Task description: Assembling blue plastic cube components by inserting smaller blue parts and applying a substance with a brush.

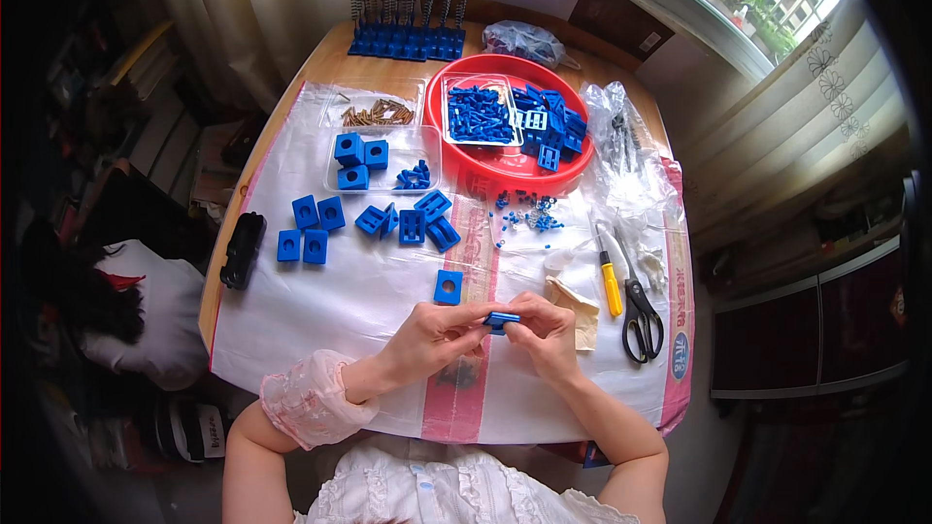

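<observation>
Between my two hands, above the front middle of the table, is a small blue plastic part (501, 321). My left hand (434, 338) pinches it from the left, fingers closed. From the other side my right hand (541, 332) grips it between thumb and fingers. Much of the part is hidden by the fingers. Just beyond my left fingertips a blue square block with a round hole (449, 287) lies on the sheet. Farther off are several blue slotted parts (413, 227) and, to their left, more holed blue blocks (315, 246).
A red basin (437, 147) holds blue parts and a clear tray (449, 133). Brass screws (379, 113) and a clear box (433, 180) stand left of it. Right lie a yellow-handled screwdriver (611, 288), black scissors (640, 322) and plastic bags (631, 155). A black case (243, 250) rests left.
</observation>
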`<state>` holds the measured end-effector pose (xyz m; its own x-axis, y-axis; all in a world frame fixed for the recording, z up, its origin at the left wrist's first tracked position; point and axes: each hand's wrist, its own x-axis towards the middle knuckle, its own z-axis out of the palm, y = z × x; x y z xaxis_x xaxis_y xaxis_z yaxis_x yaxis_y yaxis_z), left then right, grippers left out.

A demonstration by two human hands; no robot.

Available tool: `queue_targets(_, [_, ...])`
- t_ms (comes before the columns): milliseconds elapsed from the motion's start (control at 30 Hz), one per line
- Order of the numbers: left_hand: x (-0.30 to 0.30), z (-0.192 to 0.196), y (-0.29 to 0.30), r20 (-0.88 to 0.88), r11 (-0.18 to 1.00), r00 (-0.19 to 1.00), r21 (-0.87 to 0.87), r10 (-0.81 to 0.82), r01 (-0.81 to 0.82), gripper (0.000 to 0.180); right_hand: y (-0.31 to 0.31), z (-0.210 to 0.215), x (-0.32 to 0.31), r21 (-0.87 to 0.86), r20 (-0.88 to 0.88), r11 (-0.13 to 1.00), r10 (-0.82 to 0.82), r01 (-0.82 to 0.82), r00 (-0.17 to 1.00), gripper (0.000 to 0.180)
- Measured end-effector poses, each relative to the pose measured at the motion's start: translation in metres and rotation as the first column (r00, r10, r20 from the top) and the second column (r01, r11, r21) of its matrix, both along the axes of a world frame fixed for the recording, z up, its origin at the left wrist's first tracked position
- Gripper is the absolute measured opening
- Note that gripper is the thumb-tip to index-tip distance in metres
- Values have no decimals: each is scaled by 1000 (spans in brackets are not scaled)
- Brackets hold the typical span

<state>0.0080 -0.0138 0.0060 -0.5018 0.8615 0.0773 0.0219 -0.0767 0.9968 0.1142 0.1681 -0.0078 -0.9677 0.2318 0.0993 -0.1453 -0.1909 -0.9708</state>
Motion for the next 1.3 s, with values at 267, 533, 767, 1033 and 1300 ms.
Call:
queue_targets(267, [0, 1, -1, -155, 1000, 988, 20, 24, -21, 42, 0, 2, 1, -17, -16, 1000, 12, -12, 1000, 23])
queue_targets(533, [-3, 4, -2, -247, 1000, 969, 13, 18, -15, 45, 0, 1, 0, -21, -43, 1000, 21, -22, 999, 25])
queue_targets(767, [-1, 7, -2, 14, 999, 1000, -38, -16, 17, 39, -1, 2, 0, -16, -10, 1000, 3, -3, 1000, 20])
queue_targets(1033, [0, 7, 0, 324, 995, 945, -65, -45, 69, 38, -1, 4, 0, -25, 78, 1000, 2, 0, 997, 9])
queue_targets(1300, [0, 10, -1, 320, 996, 947, -64, -39, 63, 38, -1, 3, 0, -48, 78, 999, 14, -10, 997, 9])
